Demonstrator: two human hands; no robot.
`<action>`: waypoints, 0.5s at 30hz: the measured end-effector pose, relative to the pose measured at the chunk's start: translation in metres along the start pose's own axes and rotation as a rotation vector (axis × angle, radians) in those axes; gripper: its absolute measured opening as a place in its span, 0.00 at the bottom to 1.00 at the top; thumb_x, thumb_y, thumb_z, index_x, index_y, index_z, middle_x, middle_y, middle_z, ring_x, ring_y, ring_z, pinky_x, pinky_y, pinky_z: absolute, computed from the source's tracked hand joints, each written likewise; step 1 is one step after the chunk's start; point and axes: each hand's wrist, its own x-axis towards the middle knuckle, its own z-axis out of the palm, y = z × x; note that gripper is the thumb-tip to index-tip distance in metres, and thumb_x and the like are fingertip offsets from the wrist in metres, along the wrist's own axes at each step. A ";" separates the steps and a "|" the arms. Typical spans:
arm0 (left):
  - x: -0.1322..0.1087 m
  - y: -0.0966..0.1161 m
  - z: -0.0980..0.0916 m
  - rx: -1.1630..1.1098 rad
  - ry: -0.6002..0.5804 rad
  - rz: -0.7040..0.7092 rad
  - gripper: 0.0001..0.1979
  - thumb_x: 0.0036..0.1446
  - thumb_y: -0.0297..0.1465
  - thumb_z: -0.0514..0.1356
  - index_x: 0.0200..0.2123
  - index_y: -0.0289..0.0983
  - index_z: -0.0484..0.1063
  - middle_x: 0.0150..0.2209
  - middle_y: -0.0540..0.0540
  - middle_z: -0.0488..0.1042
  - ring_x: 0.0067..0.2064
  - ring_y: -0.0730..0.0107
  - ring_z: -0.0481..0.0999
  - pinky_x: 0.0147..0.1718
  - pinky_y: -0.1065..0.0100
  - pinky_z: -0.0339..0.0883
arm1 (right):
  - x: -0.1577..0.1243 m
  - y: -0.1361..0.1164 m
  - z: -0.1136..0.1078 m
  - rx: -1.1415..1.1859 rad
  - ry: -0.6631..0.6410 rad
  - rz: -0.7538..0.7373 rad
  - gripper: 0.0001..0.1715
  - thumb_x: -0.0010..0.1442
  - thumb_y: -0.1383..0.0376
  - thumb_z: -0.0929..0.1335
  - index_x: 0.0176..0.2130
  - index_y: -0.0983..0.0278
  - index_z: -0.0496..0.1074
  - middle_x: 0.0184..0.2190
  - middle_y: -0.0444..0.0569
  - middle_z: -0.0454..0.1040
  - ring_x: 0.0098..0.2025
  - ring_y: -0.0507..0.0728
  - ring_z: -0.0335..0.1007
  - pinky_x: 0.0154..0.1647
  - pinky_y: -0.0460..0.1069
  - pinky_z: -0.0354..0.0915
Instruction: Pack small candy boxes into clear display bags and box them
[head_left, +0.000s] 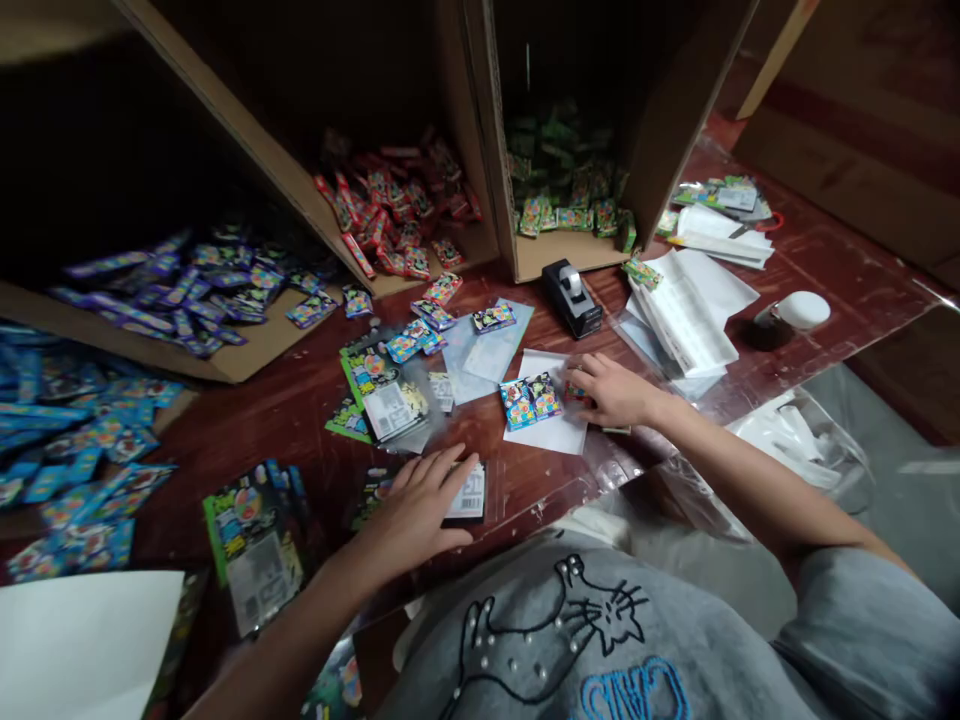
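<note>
My left hand (420,505) lies flat, fingers stretched, on a dark card pack with a white barcode label (469,495) near the table's front edge. My right hand (611,390) rests with curled fingers on a small colourful packet (576,390) beside a white sheet (551,430). Two small blue-and-pink packets (530,400) lie on that sheet, just left of my right hand. A green-edged card pack with a clear bag (382,400) sits between the hands, further back.
Three open cardboard boxes at the back hold blue packets (187,290), red packets (390,215) and green packets (562,190). A black tape dispenser (571,295), stacked white sheets (686,310) and clear bags (787,440) lie right. More blue packets (67,430) cover the left.
</note>
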 end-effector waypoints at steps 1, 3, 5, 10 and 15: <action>0.007 0.002 -0.002 -0.017 0.022 0.012 0.45 0.58 0.42 0.71 0.75 0.42 0.61 0.76 0.33 0.62 0.74 0.40 0.65 0.72 0.43 0.59 | 0.005 0.002 0.001 -0.013 -0.036 0.036 0.44 0.63 0.50 0.75 0.68 0.69 0.68 0.62 0.69 0.70 0.62 0.76 0.69 0.65 0.69 0.68; 0.032 0.010 -0.010 -0.064 0.092 0.030 0.46 0.60 0.47 0.70 0.76 0.41 0.59 0.76 0.32 0.60 0.75 0.40 0.63 0.71 0.43 0.59 | 0.017 0.006 0.001 -0.031 -0.079 0.092 0.41 0.61 0.51 0.76 0.65 0.69 0.70 0.60 0.69 0.71 0.62 0.76 0.70 0.64 0.68 0.69; 0.069 0.020 -0.020 -0.115 0.165 0.024 0.48 0.61 0.49 0.70 0.77 0.40 0.56 0.77 0.31 0.58 0.76 0.39 0.61 0.71 0.43 0.60 | 0.027 0.008 -0.002 -0.036 -0.096 0.104 0.38 0.60 0.53 0.77 0.62 0.69 0.71 0.57 0.67 0.73 0.60 0.75 0.72 0.63 0.67 0.70; 0.161 0.042 -0.028 -0.163 0.205 -0.055 0.53 0.56 0.44 0.74 0.77 0.36 0.54 0.75 0.27 0.59 0.74 0.35 0.62 0.70 0.42 0.61 | 0.028 0.015 -0.010 0.094 0.008 0.037 0.51 0.53 0.53 0.80 0.67 0.66 0.62 0.59 0.63 0.69 0.58 0.70 0.73 0.61 0.63 0.74; 0.180 0.042 -0.010 -0.255 0.248 -0.082 0.55 0.56 0.42 0.73 0.77 0.32 0.49 0.68 0.26 0.70 0.69 0.37 0.71 0.68 0.44 0.64 | 0.006 0.041 0.017 0.445 0.218 -0.197 0.51 0.59 0.49 0.77 0.69 0.64 0.55 0.62 0.62 0.66 0.66 0.70 0.68 0.68 0.66 0.69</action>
